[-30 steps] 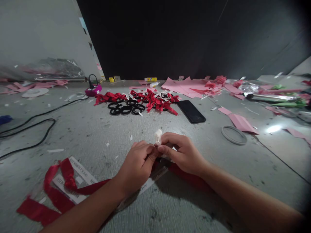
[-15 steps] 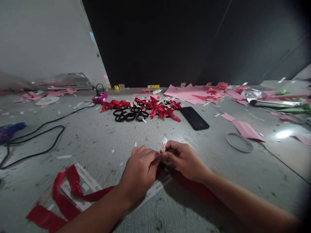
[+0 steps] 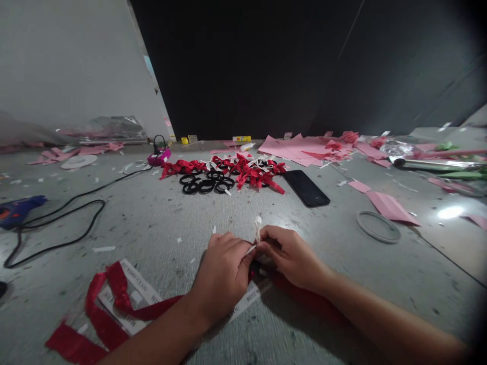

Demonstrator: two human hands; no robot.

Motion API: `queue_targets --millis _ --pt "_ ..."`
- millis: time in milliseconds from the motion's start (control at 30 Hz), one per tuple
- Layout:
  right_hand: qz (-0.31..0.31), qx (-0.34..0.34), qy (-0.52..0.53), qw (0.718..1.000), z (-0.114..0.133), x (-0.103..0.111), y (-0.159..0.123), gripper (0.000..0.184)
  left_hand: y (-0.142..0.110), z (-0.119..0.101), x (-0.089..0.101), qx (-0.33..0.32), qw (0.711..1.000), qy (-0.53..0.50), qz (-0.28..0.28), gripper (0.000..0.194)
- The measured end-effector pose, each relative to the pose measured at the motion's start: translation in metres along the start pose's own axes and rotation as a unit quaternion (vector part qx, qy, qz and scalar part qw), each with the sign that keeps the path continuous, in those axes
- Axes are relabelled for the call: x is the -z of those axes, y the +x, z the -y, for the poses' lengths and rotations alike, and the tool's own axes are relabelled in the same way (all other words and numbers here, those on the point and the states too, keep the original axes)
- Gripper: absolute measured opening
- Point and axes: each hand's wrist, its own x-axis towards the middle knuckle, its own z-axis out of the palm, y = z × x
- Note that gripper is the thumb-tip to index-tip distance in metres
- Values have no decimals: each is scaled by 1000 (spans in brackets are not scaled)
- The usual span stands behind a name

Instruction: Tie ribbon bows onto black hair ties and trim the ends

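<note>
My left hand point(image 3: 224, 274) is closed in a pinch on a narrow white ribbon point(image 3: 258, 229), its fingertips meeting those of my right hand point(image 3: 292, 256). My right hand pinches the same ribbon, and a small loop of it stands up above the fingers. Beneath the fingertips is a dark piece, mostly hidden, that I cannot make out. Red ribbon point(image 3: 99, 309) lies in folds left of my left forearm and shows again in shadow under my right wrist. White printed ribbon point(image 3: 139, 278) lies there too, lettered "BEST WISHES FOR YOU", and passes under my hands.
Beyond my hands lie red bows point(image 3: 243, 170), black rings point(image 3: 207, 182) and a phone point(image 3: 306, 187). A grey ring point(image 3: 378, 226) and pink paper point(image 3: 391, 207) are at right. A blue glue gun point(image 3: 21, 210) with a black cord lies left. A black panel point(image 3: 247, 66) stands behind.
The white ribbon's loop stands taller and narrower above the fingertips, and a strand now shows between my hands. Both hands stay together in nearly the same place. The view has shifted slightly.
</note>
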Motion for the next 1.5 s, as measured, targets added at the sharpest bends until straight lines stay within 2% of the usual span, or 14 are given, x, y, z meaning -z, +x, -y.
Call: queue_targets --millis 133,433,633,967,1300,1367,1500 --pt "16 -22 27 999 1 -1 0 23 0 0 -1 7 1000 6 -5 33" --pt "61 -80 159 982 2 -2 -1 20 0 3 0 13 1000 11 -11 30" --pt "74 -92 197 973 0 -2 0 21 0 2 0 7 1000 10 -9 30" --pt "68 -70 252 963 -1 -5 -3 33 0 -1 0 -31 999 -1 -15 27" --pt "17 -124 387 914 -1 -8 -1 35 1 -5 0 21 998 -60 -11 35" --pt "17 -120 384 915 0 -7 -1 35 1 -6 1 36 997 -66 -16 35" --pt "-11 -85 314 946 3 -6 -3 33 -2 -9 2 38 996 -75 -31 35"
